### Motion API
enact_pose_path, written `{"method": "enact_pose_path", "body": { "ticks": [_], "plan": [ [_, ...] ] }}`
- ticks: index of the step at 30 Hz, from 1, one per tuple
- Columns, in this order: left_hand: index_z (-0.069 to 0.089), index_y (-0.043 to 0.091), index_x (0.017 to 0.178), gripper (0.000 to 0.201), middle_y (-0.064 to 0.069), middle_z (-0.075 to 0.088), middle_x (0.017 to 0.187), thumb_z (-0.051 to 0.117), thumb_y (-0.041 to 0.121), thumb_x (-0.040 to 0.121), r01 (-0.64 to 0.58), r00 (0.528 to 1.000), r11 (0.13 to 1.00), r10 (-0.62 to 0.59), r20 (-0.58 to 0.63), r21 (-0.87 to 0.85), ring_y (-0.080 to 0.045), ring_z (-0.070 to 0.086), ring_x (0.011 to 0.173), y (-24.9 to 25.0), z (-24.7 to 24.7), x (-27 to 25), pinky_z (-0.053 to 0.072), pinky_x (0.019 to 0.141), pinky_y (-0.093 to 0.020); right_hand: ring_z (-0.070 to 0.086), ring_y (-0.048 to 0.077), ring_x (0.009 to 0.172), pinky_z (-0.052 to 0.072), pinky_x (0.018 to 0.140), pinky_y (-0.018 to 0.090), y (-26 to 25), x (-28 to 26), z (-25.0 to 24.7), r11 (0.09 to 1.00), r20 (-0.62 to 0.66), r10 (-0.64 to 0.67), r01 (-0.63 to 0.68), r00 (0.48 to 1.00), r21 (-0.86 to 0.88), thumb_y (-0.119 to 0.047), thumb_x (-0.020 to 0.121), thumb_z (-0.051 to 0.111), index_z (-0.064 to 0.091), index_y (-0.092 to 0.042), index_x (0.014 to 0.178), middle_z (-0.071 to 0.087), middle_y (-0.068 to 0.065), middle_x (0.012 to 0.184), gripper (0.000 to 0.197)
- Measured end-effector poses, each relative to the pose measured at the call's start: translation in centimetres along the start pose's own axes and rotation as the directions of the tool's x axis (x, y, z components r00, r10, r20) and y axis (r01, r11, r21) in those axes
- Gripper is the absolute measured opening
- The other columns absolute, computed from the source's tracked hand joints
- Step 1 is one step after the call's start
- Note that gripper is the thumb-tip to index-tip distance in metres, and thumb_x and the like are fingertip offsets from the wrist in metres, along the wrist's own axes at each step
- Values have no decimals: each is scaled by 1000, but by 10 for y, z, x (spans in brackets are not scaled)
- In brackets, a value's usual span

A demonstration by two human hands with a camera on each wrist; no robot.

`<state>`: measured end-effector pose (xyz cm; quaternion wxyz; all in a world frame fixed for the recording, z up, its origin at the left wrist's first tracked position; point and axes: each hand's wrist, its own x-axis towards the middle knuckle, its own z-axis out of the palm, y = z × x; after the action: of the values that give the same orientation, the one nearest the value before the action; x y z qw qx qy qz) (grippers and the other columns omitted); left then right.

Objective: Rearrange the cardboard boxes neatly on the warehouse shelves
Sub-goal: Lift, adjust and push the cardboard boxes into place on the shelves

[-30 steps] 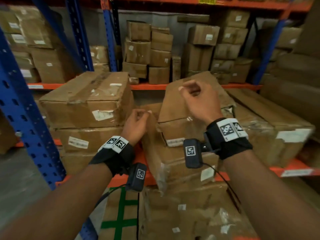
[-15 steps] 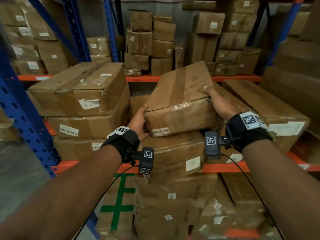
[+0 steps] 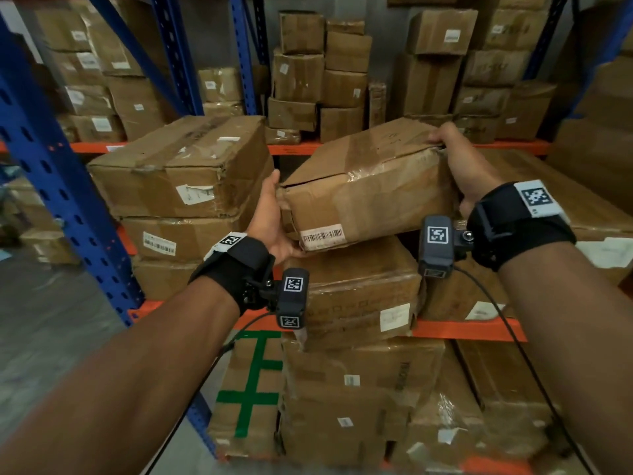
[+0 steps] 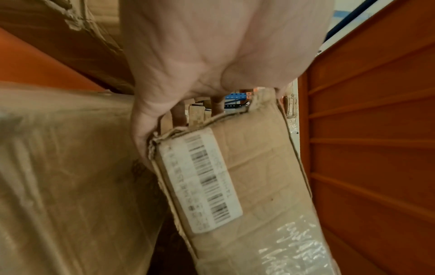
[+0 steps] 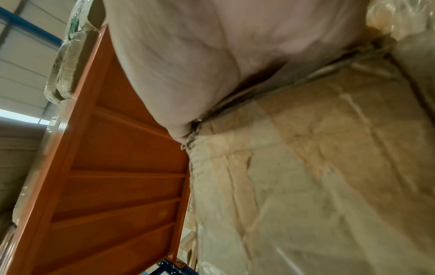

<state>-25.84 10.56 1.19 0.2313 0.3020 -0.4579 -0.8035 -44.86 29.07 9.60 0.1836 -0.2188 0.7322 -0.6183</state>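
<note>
A worn cardboard box (image 3: 370, 186) with a barcode label on its front is tilted, its right end higher, over another box (image 3: 359, 289) on the orange shelf. My left hand (image 3: 274, 214) holds its left end, palm against the side, thumb on top. My right hand (image 3: 459, 159) grips the far right top corner, fingers curled over the edge. In the left wrist view, my left hand (image 4: 212, 55) wraps the corner of the box (image 4: 247, 186) by the label. In the right wrist view, my right hand (image 5: 212, 46) clamps the taped edge of the box (image 5: 306, 167).
A stack of big boxes (image 3: 181, 166) stands close on the left, a long flat box (image 3: 565, 186) on the right. The orange shelf beam (image 3: 462, 329) runs below, and a blue upright (image 3: 61, 186) is at the far left. More boxes (image 3: 322, 73) fill the back shelf; a green-taped box (image 3: 253, 389) sits lower down.
A second ago my hands were off the box, the left beside it and the right above. Both have since taken hold, and the box has lifted and tilted with its right end up.
</note>
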Motion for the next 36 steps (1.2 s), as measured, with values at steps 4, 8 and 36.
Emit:
{"method": "enact_pose_path", "body": {
  "ticks": [4, 8, 36],
  "plan": [
    [69, 24, 145, 79, -20, 71, 143, 45, 80, 95, 29, 999, 999, -31, 39, 45, -41, 68, 126, 16, -6, -13, 64, 94, -52, 69, 26, 103, 56, 87, 37, -1, -5, 9, 996, -1, 35, -35, 999, 87, -53, 97, 58, 73, -28, 105, 75, 5, 108, 30],
    [76, 17, 133, 73, -17, 85, 108, 45, 75, 100, -7, 994, 995, -4, 114, 98, -35, 84, 84, 35, -11, -23, 68, 62, -48, 74, 35, 114, 57, 104, 53, 17, -11, 23, 969, 5, 95, -94, 995, 228, -56, 91, 60, 77, -23, 120, 81, 12, 121, 47],
    [75, 19, 128, 53, -19, 80, 120, 67, 54, 89, 27, 999, 992, -23, -36, 123, -39, 73, 115, 10, -46, -2, 58, 100, -55, 62, 36, 113, 59, 88, 57, 62, -34, 60, 800, -40, 389, -316, 920, 510, -59, 59, 91, 53, -20, 143, 64, 11, 128, 100]
  ]
}}
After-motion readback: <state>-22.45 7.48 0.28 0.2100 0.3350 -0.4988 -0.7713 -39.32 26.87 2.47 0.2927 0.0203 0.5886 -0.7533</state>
